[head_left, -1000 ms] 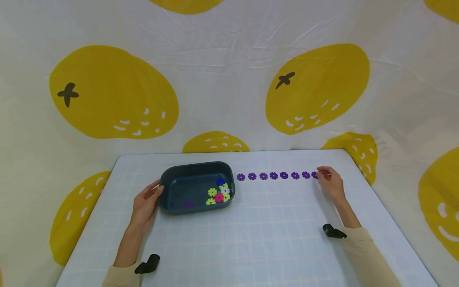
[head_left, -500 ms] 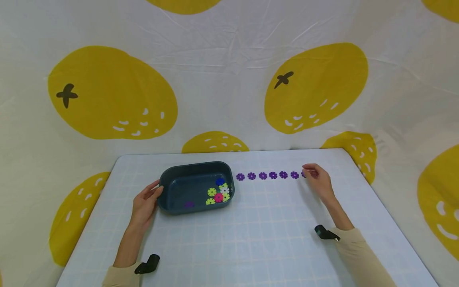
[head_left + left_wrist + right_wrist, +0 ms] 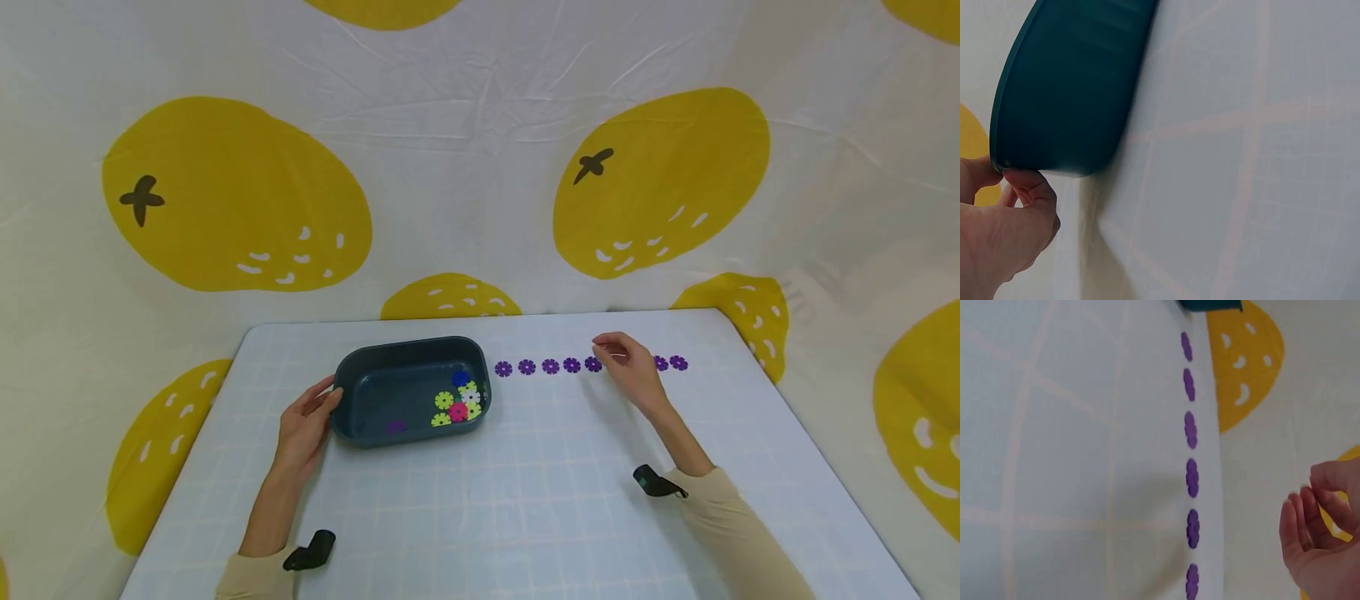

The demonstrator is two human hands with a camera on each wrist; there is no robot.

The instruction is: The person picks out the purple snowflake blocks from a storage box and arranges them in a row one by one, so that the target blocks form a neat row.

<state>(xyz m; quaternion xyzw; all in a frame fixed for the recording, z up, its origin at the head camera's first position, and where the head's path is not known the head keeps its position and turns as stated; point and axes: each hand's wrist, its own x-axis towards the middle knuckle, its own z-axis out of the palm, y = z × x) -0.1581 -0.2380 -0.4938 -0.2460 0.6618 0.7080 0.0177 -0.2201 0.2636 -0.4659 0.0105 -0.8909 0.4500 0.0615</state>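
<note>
A dark teal tray point(image 3: 375, 433) stands on the table at the left, and my left hand point(image 3: 302, 433) pinches its left rim between thumb and fingers. In the left wrist view that thumb and those fingers meet at the tray's point(image 3: 1072, 94) edge. To the right of the tray runs a straight row of purple flower-shaped discs point(image 3: 551, 367). My right hand point(image 3: 632, 371) hovers over that row and hides part of it. Its fingers are loosely bent with nothing seen between them in the right wrist view, apart from the purple discs point(image 3: 1192, 478).
Inside the tray lie several flower discs: yellow-green ones point(image 3: 444, 401), a red one point(image 3: 458, 412), a white one point(image 3: 471, 398), a blue one point(image 3: 460, 379) and a purple one point(image 3: 396, 427). A fruit-patterned cloth point(image 3: 465, 192) hangs behind the table point(image 3: 517, 500).
My right hand has moved left along the row from its right end, uncovering the discs at that end. The left hand and the tray have stayed in place.
</note>
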